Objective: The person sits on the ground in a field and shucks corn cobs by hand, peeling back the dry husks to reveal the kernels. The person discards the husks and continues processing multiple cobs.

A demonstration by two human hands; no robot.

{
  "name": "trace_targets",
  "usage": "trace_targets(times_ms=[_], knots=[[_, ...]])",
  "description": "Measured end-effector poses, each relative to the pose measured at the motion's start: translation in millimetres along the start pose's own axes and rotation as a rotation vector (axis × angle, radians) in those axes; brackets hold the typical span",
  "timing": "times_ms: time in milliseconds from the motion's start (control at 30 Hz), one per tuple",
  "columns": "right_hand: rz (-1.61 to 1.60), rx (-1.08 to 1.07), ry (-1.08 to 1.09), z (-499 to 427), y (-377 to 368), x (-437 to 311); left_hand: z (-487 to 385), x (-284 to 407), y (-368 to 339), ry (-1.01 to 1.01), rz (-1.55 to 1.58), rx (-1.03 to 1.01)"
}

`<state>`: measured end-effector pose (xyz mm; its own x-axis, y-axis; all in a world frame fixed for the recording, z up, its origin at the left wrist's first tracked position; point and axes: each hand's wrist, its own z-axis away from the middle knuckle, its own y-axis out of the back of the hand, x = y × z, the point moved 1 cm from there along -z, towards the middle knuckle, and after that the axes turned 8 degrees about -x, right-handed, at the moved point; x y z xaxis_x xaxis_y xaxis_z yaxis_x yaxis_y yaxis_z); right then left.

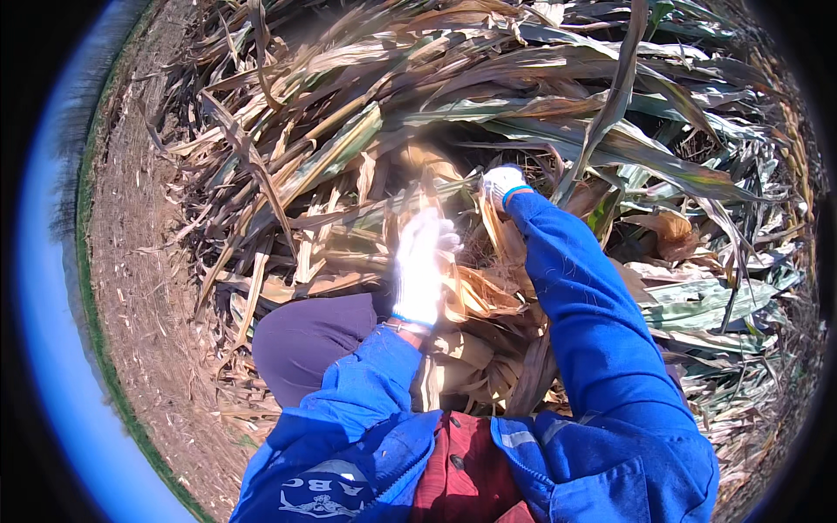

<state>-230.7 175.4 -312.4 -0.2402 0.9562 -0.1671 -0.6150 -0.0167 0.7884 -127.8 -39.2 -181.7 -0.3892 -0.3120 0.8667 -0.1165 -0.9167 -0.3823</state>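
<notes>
My left hand point(424, 265), in a white knit glove, is over the dry corn husks in front of my body. Strong glare washes it out, so whether its fingers hold anything cannot be told. Farther out and to the right, my right hand point(502, 180) wears a matching glove with a blue cuff. It is curled at the upper end of a dry corn husk point(495, 225), its fingertips hidden. Papery tan husks point(480, 291) and brown corn silk lie between and below the hands.
A deep heap of cut corn stalks and leaves point(340, 131) spreads ahead and to both sides. One long leaf point(611, 108) sticks up beyond my right hand. My bent knee point(314, 343) is at left. Bare soil point(140, 314) with scattered straw borders the heap, edged by grass.
</notes>
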Motion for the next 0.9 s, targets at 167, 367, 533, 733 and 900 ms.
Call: trace_targets(times_ms=[167,367,533,733,900], knots=[[-0.385,0.219,-0.152,69,6,-9,-54,-18,50,-0.188,0.027,-0.044],[-0.187,0.421,-0.113,157,6,-78,-90,0,65,-0.002,-0.046,0.142],[-0.485,0.580,-0.031,231,23,-140,-94,-4,52,0.403,-0.086,0.119],[-0.463,0.520,-0.099,249,8,-160,-60,-5,23,0.348,-0.443,-0.246],[-0.049,0.419,-0.205,242,-39,-160,-24,-1,-1,0.296,-1.070,-0.396]])
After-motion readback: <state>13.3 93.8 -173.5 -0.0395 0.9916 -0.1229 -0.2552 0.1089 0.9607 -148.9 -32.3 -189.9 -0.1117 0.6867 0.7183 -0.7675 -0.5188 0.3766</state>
